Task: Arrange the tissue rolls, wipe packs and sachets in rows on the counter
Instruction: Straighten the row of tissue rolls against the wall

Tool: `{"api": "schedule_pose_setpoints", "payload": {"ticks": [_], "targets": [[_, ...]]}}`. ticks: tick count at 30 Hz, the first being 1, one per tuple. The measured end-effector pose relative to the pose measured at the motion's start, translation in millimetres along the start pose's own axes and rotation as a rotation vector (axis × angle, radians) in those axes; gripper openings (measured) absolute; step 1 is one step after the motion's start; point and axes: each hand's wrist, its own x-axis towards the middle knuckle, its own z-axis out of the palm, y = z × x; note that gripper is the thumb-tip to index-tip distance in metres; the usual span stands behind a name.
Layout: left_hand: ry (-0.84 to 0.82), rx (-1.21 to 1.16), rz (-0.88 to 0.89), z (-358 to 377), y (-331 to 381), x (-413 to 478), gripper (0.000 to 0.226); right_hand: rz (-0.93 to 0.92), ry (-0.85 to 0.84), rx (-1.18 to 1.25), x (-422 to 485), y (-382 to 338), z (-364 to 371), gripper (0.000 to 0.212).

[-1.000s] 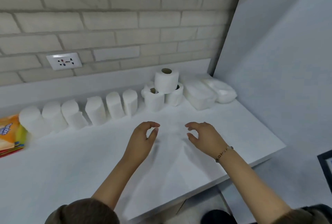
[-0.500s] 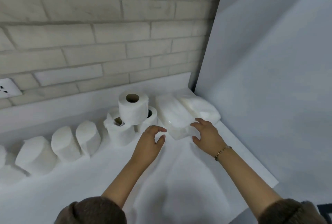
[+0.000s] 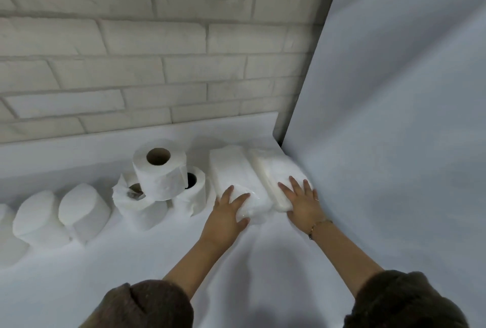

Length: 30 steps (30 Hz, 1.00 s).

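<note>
White plastic film wraps the two wipe packs, which lie side by side in the far corner of the counter (image 3: 157,262). The left hand (image 3: 226,214) grips the near end of the left wipe pack (image 3: 231,167), fingers spread over its top and thumb hooked round the end face. The right hand (image 3: 302,201) lies on the right wipe pack (image 3: 271,167) with its fingers (image 3: 294,183) straight and splayed. Whether its thumb catches the end cannot be told.

Beyond the fingertips both packs run back towards the brick wall, and the grey side panel (image 3: 394,143) stands just outside the right little finger. Left of the left hand's fingers, a top tissue roll (image 3: 160,170) sits on two lower ones, and further left a row of wrapped rolls (image 3: 81,206) stands along the back.

The step in hand appears to be taking hold of the packs to set them in a row. The next move probably calls for a firmer right-hand hold and a straight pull, clear of the stacked rolls. No sachets show, nor any tray or box. The packs' contents are hidden by their wrap.
</note>
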Motion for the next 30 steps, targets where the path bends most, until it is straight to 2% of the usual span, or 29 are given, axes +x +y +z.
{"api": "schedule_pose_setpoints", "payload": {"ticks": [9,20,30], "targets": [[0.001,-0.009,-0.016,3.2,-10.0,39.9,0.053,-0.049,0.047,0.07,46.1,6.4,7.1,0.073],[-0.054,-0.014,-0.038,-8.0,-16.2,81.7,0.054,-0.062,-0.04,0.025,97.3,-7.0,-6.9,0.075],[-0.049,0.023,-0.083,-0.7,-14.3,106.1,0.053,-0.088,-0.086,0.005,108.9,-2.0,-11.7,0.074]]}}
